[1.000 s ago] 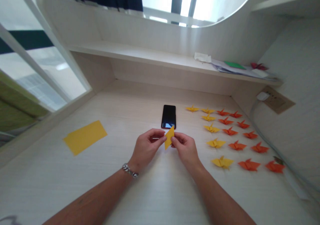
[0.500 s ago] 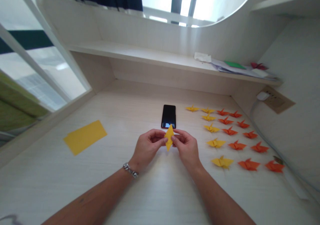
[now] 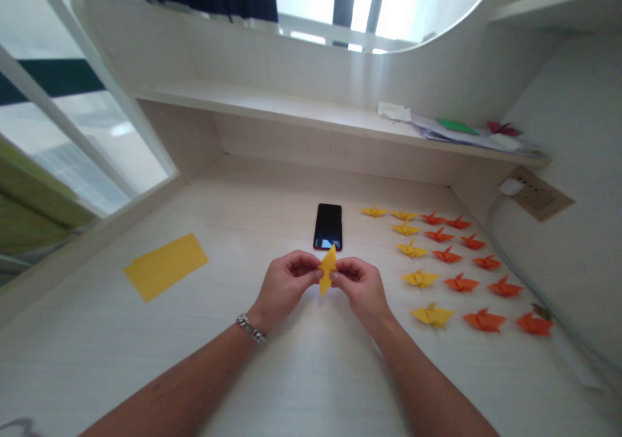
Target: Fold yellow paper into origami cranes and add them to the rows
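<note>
A folded piece of yellow origami paper (image 3: 328,271), narrow and diamond-shaped, is held upright above the desk. My left hand (image 3: 288,286) pinches its left edge between thumb and fingers. On the opposite edge, my right hand (image 3: 360,286) grips it the same way, thumb toward me. Parts of the fingers behind the paper are hidden. Just beyond the hands lies a black phone (image 3: 328,225). To the right stand rows of finished paper cranes, among them a yellow crane (image 3: 432,316) and an orange crane (image 3: 484,320).
Yellow paper sheets (image 3: 166,266) lie on the desk at left. A shelf (image 3: 291,107) spans the back, carrying papers (image 3: 457,131) at its right end. A cable (image 3: 515,265) runs from a wall socket (image 3: 539,192) down the right side.
The folded paper has tilted slightly, its top leaning right and its lower tip shifting left. Both hands keep hold of it, with only small finger movement.
</note>
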